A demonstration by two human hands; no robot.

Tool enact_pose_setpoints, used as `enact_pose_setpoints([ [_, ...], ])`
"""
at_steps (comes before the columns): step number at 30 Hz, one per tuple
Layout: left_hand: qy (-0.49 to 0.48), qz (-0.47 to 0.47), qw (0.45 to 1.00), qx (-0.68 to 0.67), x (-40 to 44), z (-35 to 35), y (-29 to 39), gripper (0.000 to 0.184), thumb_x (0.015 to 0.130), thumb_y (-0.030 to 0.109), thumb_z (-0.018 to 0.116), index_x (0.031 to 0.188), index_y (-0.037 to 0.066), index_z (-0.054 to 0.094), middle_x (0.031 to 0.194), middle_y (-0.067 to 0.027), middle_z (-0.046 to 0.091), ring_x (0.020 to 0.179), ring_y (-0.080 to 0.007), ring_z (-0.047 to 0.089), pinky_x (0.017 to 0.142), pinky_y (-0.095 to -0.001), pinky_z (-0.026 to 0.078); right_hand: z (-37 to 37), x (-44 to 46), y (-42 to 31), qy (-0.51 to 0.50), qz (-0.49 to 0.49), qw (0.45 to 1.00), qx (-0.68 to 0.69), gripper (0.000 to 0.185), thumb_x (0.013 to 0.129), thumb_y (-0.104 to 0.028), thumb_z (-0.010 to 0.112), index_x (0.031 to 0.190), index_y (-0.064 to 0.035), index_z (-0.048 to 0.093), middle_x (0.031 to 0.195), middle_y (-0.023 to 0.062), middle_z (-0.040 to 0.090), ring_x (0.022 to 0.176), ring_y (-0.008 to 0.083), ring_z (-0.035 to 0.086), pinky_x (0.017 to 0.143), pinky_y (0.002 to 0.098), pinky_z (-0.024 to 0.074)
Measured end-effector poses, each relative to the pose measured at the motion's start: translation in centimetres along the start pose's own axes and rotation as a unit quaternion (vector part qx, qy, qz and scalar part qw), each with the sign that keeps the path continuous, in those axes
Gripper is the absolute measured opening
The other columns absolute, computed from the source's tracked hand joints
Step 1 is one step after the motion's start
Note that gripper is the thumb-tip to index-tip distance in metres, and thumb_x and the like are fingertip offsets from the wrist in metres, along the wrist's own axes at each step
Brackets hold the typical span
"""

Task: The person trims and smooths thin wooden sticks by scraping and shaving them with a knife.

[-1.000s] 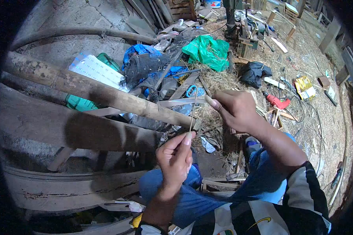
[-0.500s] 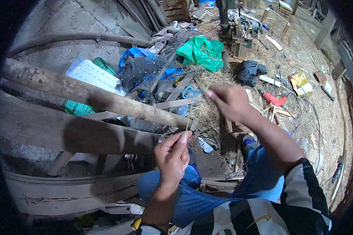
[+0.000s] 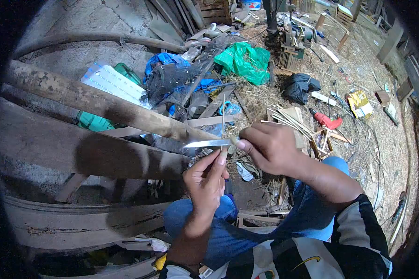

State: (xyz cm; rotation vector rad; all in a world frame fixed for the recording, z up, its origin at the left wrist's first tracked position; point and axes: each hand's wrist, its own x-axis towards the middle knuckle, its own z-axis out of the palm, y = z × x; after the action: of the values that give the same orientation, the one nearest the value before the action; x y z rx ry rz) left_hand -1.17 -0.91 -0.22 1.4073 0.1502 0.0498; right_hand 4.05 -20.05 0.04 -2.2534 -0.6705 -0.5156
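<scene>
Between the thumb and fingers of my left hand (image 3: 207, 179), a thin wooden stick (image 3: 223, 116) stands roughly upright, its lower end pinched. My right hand (image 3: 272, 146) is closed around the handle of a knife (image 3: 204, 144). The blade points left and lies across the stick just above my left fingertips; whether it bites into the wood I cannot tell. Most of the knife's handle is hidden by my fingers. Beyond my right hand, a bundle of similar thin sticks (image 3: 291, 120) rests on a wooden support.
A long pole (image 3: 97, 100) and a wide plank (image 3: 88, 149) run along my left. Ahead lie a green plastic bag (image 3: 244, 60) and a black bag (image 3: 300, 87). To the right are a red power drill (image 3: 326, 119), cables and a yellow packet (image 3: 360, 104) on shaving-strewn ground.
My right hand has come down and left, bringing the knife blade from beyond the stick's side to across it near my left fingers. My left hand stays nearly in place.
</scene>
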Motion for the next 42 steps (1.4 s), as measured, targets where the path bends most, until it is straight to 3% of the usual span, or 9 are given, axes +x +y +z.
enact_pose_setpoints([
  [9, -0.015, 0.053, 0.998, 0.027, -0.1, -0.3, -1.0, 0.019, 0.092, 0.007, 0.071, 0.109, 0.002, 0.072, 0.061, -0.0022, 0.060, 0.042, -0.0035, 0.046, 0.037, -0.0205, 0.032, 0.5, -0.5, -0.2, -0.033, -0.058, 0.998, -0.022, 0.018, 0.090, -0.028, 0.066, 0.089, -0.0104, 0.066, 0.069, 0.0084, 0.057, 0.059, 0.0301, 0.060, 0.050, 0.0427, 0.0451],
  [22, 0.024, 0.029, 0.997, 0.073, -0.2, -0.1, -0.5, 0.017, 0.088, 0.001, 0.073, 0.105, -0.001, 0.074, 0.068, -0.0005, 0.065, 0.054, -0.0029, 0.053, 0.047, -0.0187, 0.039, 0.2, 0.9, 1.9, -0.024, 0.018, 0.998, -0.051, 0.026, 0.092, -0.036, 0.062, 0.085, -0.0118, 0.065, 0.070, 0.0102, 0.064, 0.060, 0.0346, 0.065, 0.051, 0.0473, 0.0487],
  [24, 0.021, 0.089, 0.991, 0.100, 0.1, -0.1, -1.4, 0.017, 0.090, 0.005, 0.073, 0.105, -0.001, 0.073, 0.057, -0.0006, 0.058, 0.040, -0.0038, 0.044, 0.036, -0.0202, 0.030, 0.7, 0.7, 1.6, -0.008, 0.012, 0.999, -0.036, 0.026, 0.092, -0.036, 0.061, 0.083, -0.0119, 0.065, 0.072, 0.0108, 0.065, 0.064, 0.0347, 0.066, 0.052, 0.0478, 0.0491],
  [28, 0.012, 0.109, 0.988, 0.108, 0.0, -0.3, -1.7, 0.017, 0.090, 0.005, 0.073, 0.105, 0.000, 0.074, 0.056, -0.0002, 0.057, 0.039, -0.0037, 0.043, 0.036, -0.0203, 0.029, 0.4, 0.6, 1.9, -0.026, 0.011, 0.999, -0.022, 0.028, 0.095, -0.037, 0.059, 0.085, -0.0120, 0.066, 0.074, 0.0118, 0.066, 0.064, 0.0351, 0.066, 0.052, 0.0477, 0.0484],
  [30, 0.027, 0.071, 0.990, 0.123, 0.0, 0.0, -1.1, 0.018, 0.089, 0.005, 0.073, 0.106, 0.000, 0.074, 0.059, 0.0002, 0.059, 0.042, -0.0032, 0.045, 0.038, -0.0197, 0.031, -0.5, 2.0, 3.6, -0.069, 0.101, 0.990, -0.075, 0.029, 0.095, -0.038, 0.058, 0.086, -0.0123, 0.067, 0.073, 0.0124, 0.066, 0.065, 0.0350, 0.066, 0.053, 0.0476, 0.0484],
  [33, 0.018, 0.110, 0.986, 0.125, 0.1, 0.1, -1.5, 0.017, 0.089, 0.004, 0.073, 0.106, 0.000, 0.074, 0.062, 0.0009, 0.061, 0.047, -0.0023, 0.047, 0.041, -0.0189, 0.033, 0.5, 0.8, 2.1, -0.023, 0.026, 0.999, -0.007, 0.031, 0.097, -0.039, 0.057, 0.085, -0.0129, 0.068, 0.071, 0.0132, 0.066, 0.066, 0.0350, 0.066, 0.055, 0.0479, 0.0489],
  [34, 0.018, 0.109, 0.986, 0.125, 0.3, 0.2, -1.4, 0.017, 0.089, 0.004, 0.073, 0.106, 0.000, 0.074, 0.062, 0.0009, 0.061, 0.047, -0.0023, 0.047, 0.041, -0.0189, 0.033, -0.3, 0.9, 1.1, -0.094, 0.046, 0.994, -0.020, 0.031, 0.098, -0.040, 0.055, 0.088, -0.0135, 0.068, 0.072, 0.0135, 0.066, 0.068, 0.0356, 0.066, 0.056, 0.0485, 0.0495],
  [36, 0.008, 0.144, 0.974, 0.174, 0.2, 0.3, -1.0, 0.016, 0.089, 0.004, 0.072, 0.105, 0.000, 0.075, 0.065, 0.0019, 0.062, 0.051, -0.0017, 0.048, 0.045, -0.0184, 0.034, 0.1, 1.3, 2.8, -0.070, 0.084, 0.993, -0.036, 0.031, 0.098, -0.040, 0.055, 0.088, -0.0134, 0.068, 0.072, 0.0137, 0.066, 0.067, 0.0361, 0.066, 0.056, 0.0485, 0.0495],
  [42, 0.013, 0.068, 0.989, 0.132, 0.4, 0.1, -1.1, 0.017, 0.090, 0.004, 0.073, 0.105, -0.002, 0.074, 0.067, 0.0019, 0.063, 0.053, -0.0021, 0.050, 0.047, -0.0190, 0.037, -0.3, 1.2, 2.5, -0.030, 0.099, 0.995, -0.005, 0.031, 0.098, -0.038, 0.055, 0.084, -0.0110, 0.064, 0.068, 0.0144, 0.062, 0.064, 0.0370, 0.064, 0.054, 0.0486, 0.0481],
])
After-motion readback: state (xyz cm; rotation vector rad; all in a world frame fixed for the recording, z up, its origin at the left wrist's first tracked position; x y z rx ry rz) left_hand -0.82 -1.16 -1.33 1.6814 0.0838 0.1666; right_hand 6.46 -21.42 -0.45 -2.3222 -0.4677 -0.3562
